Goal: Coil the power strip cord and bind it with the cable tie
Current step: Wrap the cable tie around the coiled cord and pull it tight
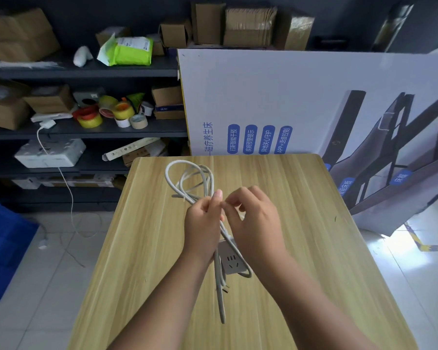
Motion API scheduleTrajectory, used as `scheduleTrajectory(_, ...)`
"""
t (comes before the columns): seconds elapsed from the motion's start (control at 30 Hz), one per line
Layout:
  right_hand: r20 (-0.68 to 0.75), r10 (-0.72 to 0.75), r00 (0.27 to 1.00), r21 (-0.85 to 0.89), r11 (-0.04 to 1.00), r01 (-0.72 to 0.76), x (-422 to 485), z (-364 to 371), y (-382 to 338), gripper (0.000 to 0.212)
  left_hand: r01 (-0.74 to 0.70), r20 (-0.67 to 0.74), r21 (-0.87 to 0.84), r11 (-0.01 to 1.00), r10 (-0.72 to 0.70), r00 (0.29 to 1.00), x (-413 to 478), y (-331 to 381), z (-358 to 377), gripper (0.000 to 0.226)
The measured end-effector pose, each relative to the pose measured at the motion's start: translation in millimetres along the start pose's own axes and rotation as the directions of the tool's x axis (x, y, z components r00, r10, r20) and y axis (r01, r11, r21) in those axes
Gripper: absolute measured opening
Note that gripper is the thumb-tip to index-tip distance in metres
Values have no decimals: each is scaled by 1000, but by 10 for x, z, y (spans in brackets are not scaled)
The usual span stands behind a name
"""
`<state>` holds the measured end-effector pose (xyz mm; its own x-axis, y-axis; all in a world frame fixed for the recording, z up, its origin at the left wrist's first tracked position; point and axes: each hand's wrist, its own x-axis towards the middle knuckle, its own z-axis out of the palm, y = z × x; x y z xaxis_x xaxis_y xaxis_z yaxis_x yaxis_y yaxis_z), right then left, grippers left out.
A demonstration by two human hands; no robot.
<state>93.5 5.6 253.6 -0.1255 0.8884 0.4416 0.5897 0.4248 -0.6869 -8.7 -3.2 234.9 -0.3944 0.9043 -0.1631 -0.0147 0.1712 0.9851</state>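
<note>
A white power strip cord lies gathered in long loops over the wooden table. My left hand grips the bundle at its middle, thumb up. My right hand is right beside it, fingertips pinched on something thin at the bundle; it looks like a cable tie, too small to be sure. A thin white tie end sticks out to the left of the bundle. The white socket block rests below my hands, with the plug and a cord loop trailing toward me.
Dark shelves at the left hold cardboard boxes, tape rolls and another power strip. A large printed carton stands behind the table. A blue crate sits on the tiled floor at the left.
</note>
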Motion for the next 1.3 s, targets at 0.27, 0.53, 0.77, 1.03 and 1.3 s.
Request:
scheduleTrajectory(0.27,-75,-22,997,33,999,24,-26,19,-35,19,-18,-24,9,1000,19,1000,-40,-37,6,43)
scheduleTrajectory(0.53,-201,-103,974,68,991,119,-23,-38,-125,19,-68,-59,51,996,71,996,5,-24,35,39)
scheduleTrajectory(0.77,-323,-102,941,165,973,163,213,-305,-305,20,1,-97,112,994,10,995,31,-143,36,42)
scheduleTrajectory(1.03,-326,-15,945,338,932,132,419,-557,-472,17,81,-128,67,994,-72,989,74,-227,16,44)
scheduleTrajectory(1.3,-298,45,954,427,900,91,582,-732,-623,25,13,-89,80,997,-6,996,104,-214,-13,48)
